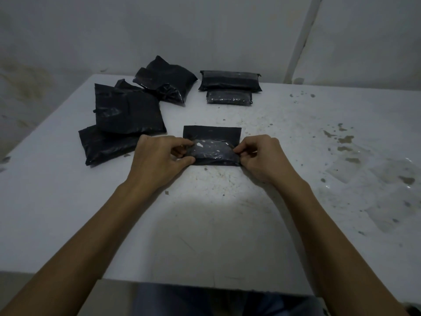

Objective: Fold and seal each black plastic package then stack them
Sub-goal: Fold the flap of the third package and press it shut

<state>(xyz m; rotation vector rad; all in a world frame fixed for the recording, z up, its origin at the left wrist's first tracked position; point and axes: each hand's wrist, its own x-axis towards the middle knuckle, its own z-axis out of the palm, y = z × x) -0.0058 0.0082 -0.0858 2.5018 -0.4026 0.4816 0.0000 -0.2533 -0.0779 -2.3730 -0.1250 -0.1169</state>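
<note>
A small black plastic package (213,151) lies on the white table (205,224) in front of me, its flat open flap stretching away from me. My left hand (159,158) pinches its left end and my right hand (262,156) pinches its right end, fingers curled over the bulging near part. At the back right, two folded black packages lie together: a larger one (230,80) behind and a smaller one (229,97) in front. Several loose black packages (127,110) lie in a heap at the back left.
The table meets a grey wall (205,30) at the back. A white pipe (300,39) runs up the wall at the right. Dark stains and a wet-looking patch (376,179) mark the table's right side. My knees show below the near edge.
</note>
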